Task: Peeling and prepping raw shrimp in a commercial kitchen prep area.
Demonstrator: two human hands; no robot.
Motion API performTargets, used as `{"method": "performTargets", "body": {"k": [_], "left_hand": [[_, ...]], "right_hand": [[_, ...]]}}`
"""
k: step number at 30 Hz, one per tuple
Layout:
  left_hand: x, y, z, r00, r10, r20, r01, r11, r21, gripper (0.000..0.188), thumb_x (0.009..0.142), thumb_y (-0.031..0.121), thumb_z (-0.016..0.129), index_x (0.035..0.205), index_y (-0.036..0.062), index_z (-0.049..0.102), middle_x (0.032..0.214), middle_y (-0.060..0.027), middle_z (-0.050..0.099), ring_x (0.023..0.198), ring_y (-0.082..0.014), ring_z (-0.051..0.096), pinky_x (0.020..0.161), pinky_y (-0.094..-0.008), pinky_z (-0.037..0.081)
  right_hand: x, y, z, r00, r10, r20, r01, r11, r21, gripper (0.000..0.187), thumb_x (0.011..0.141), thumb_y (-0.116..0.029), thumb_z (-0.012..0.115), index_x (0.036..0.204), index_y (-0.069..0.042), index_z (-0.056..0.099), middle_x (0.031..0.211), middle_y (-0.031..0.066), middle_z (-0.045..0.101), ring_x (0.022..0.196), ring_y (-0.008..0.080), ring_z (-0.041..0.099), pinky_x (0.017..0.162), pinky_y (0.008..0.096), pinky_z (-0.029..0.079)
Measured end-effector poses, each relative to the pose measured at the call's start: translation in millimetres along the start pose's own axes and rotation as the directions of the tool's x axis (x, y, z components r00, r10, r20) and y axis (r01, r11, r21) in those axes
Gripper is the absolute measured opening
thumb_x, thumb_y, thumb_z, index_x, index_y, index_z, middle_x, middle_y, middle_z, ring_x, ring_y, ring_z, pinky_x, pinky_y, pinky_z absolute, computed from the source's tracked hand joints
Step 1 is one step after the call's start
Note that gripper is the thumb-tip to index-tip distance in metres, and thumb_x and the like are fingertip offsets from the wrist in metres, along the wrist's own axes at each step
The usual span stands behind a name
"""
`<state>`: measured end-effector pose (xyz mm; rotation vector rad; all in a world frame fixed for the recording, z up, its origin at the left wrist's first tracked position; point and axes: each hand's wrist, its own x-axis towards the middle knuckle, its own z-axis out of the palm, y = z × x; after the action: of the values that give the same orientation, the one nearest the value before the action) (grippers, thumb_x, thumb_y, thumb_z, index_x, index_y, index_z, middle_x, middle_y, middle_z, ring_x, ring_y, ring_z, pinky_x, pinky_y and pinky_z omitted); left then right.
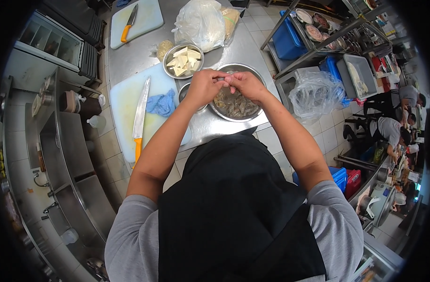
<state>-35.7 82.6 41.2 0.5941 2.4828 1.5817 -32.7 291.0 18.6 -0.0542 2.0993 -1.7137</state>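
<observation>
Over a steel bowl point(239, 118) of grey raw shrimp point(237, 104), my two hands meet at the fingertips. My left hand point(204, 85) and my right hand point(247, 85) pinch a small greyish shrimp point(220, 79) between them, mostly covered by the fingers. Partly hidden under my left wrist is a smaller steel bowl point(182, 90), its contents not visible. Just beyond my left hand stands a steel bowl point(165, 66) of pale, wedge-cut pieces point(185, 61).
Left of the bowls, a white cutting board point(122, 101) carries a yellow-handled knife point(140, 110) and a blue cloth point(162, 103). Farther off lie another board point(149, 19) with a knife point(130, 21) and a white plastic bag point(198, 26). A rack point(295, 66) stands right; people point(389, 129) work beyond.
</observation>
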Motion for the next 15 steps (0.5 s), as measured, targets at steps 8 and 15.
{"method": "performTargets", "body": {"k": [8,15], "left_hand": [[-39,-27,-30,0.966,-0.035,-0.255,0.079,0.984,0.162,0.023,0.083,0.011,0.079,0.106,0.0071,0.079,0.086,-0.0135,0.073,0.072,-0.0214,0.067,0.069,-0.0327,0.054],[-62,-53,-34,0.984,0.15,-0.094,-0.079,0.847,0.526,0.017,0.083,0.008,0.073,0.098,0.0037,0.076,0.089,-0.0161,0.072,0.08,-0.0308,0.07,0.072,-0.0378,0.056]], "right_hand": [[-15,0,-4,0.992,-0.052,0.113,0.104,0.844,-0.527,0.007,0.088,-0.013,0.071,0.088,-0.008,0.076,0.08,0.0079,0.072,0.078,0.0218,0.068,0.077,0.0324,0.052],[-31,16,31,0.924,-0.173,0.34,0.371,0.196,-0.908,0.023,0.081,-0.019,0.066,0.098,-0.022,0.081,0.107,0.0059,0.066,0.116,0.0242,0.057,0.098,0.0409,0.041]]}}
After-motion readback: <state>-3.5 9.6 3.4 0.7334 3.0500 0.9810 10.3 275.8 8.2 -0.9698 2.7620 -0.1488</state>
